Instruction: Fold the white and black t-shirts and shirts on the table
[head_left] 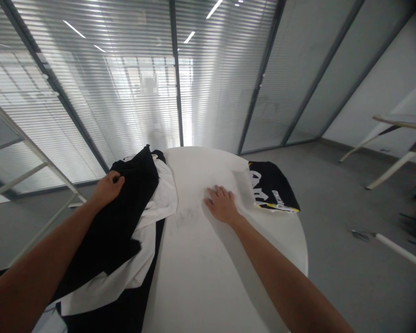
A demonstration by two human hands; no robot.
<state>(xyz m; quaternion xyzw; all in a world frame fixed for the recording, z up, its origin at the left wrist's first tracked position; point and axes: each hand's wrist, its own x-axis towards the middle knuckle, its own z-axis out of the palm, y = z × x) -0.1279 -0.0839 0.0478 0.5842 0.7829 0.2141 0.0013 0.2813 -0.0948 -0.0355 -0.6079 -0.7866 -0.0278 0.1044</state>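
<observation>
My left hand is closed on a black garment, pinching its edge at the left side of the table. White clothing lies under and beside the black cloth, and more black fabric shows below it. My right hand rests palm down near the middle of the white table, its fingers spread and nothing in them. To the right of that hand, a folded black garment with white lettering and a yellow trim lies at the table's right edge.
Glass panels with blinds stand behind the table. At the left is a white metal frame. Another table with pale legs stands at the right, and a white bar is nearer on that side.
</observation>
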